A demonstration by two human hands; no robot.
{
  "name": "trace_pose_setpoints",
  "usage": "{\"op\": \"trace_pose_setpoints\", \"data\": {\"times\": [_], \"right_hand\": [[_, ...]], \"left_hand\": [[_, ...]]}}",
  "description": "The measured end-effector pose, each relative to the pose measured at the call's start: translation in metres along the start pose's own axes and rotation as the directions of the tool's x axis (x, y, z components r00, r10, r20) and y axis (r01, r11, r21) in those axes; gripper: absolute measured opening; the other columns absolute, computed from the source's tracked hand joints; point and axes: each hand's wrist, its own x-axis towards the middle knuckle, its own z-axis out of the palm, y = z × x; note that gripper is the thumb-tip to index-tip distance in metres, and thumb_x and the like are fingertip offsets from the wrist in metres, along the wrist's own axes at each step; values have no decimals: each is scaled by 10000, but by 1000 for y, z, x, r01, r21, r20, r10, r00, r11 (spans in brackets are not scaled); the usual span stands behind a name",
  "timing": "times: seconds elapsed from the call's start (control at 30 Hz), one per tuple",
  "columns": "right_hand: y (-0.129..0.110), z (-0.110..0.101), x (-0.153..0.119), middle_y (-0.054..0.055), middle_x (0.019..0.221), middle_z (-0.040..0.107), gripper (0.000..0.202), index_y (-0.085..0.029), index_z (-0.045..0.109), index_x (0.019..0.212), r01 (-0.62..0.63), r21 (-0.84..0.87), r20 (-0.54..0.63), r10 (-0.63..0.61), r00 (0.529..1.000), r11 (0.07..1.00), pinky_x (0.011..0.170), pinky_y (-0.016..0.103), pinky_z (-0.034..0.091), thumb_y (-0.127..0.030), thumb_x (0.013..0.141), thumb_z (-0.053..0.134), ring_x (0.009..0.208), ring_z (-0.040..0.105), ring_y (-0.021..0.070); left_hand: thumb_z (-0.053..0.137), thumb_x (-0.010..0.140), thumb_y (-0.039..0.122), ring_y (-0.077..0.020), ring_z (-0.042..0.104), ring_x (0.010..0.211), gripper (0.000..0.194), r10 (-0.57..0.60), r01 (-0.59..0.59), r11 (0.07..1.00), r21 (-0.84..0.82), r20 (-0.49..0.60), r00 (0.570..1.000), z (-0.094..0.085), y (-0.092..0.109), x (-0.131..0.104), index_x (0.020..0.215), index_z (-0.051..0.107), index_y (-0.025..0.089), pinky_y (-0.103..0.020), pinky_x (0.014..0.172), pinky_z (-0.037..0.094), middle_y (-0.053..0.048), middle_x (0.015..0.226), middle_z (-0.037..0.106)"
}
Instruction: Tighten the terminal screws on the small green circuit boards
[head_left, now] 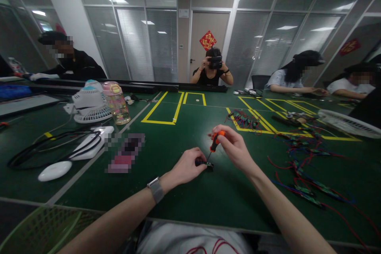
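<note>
My left hand [190, 165] rests on the green table with its fingers closed on a small circuit board [210, 164], whose right end sticks out past the fingertips. An orange and black screwdriver [214, 142] is gripped in my right hand [233, 145]. Its thin shaft slants down to the board, and the tip appears to touch it beside my left fingers. Exactly where the tip sits is too small to make out. To the right lie several boards [306, 190] with red and blue wires attached.
Left are a pixelated flat object [126, 152], a drink bottle [116, 105], a small fan [91, 103], a white mouse [55, 171] and black cables [22, 158]. A wired bundle [244, 120] and white basket [348, 123] lie right. Yellow tape marks the table. Several people sit around it.
</note>
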Motion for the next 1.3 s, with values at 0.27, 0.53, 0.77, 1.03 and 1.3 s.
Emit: {"op": "trace_pose_setpoints", "data": {"times": [0.27,0.53,0.77,1.03,1.3], "right_hand": [[6,3,-1,6,953,616,139,-292,664,991,-21,12,-44,22,999,1000,756,281,496,-302,861,615,878,602,168],[7,2,2,14,914,633,153,-264,669,978,-21,5,-75,21,997,1000,730,274,503,-318,842,628,841,604,167],[7,6,1,12,890,629,151,-267,664,980,-20,40,-92,24,996,999,720,268,495,-325,846,624,829,599,163],[6,9,0,-6,868,647,134,-283,669,969,-19,68,-103,26,994,998,698,266,488,-320,847,626,827,610,156],[8,10,1,-5,881,640,132,-286,667,978,-8,96,-119,19,993,995,784,286,484,-315,856,624,856,610,157]], "left_hand": [[629,745,141,-145,576,746,61,10,-11,999,33,33,999,1,-1,2,804,644,145,-236,677,450,-29,843,614],[584,706,127,-169,575,800,129,-48,40,994,105,79,996,0,2,3,819,635,161,-268,726,447,-36,867,615],[590,752,229,-252,512,1010,172,-237,204,942,266,100,966,1,12,2,918,635,222,-405,875,359,-47,1008,586],[614,713,224,-242,500,1004,145,-329,306,923,231,68,942,6,13,5,857,634,227,-379,867,321,-26,991,593],[625,694,198,-218,531,927,118,-370,355,918,175,60,927,8,15,5,812,618,201,-357,845,310,-6,908,639]]}}
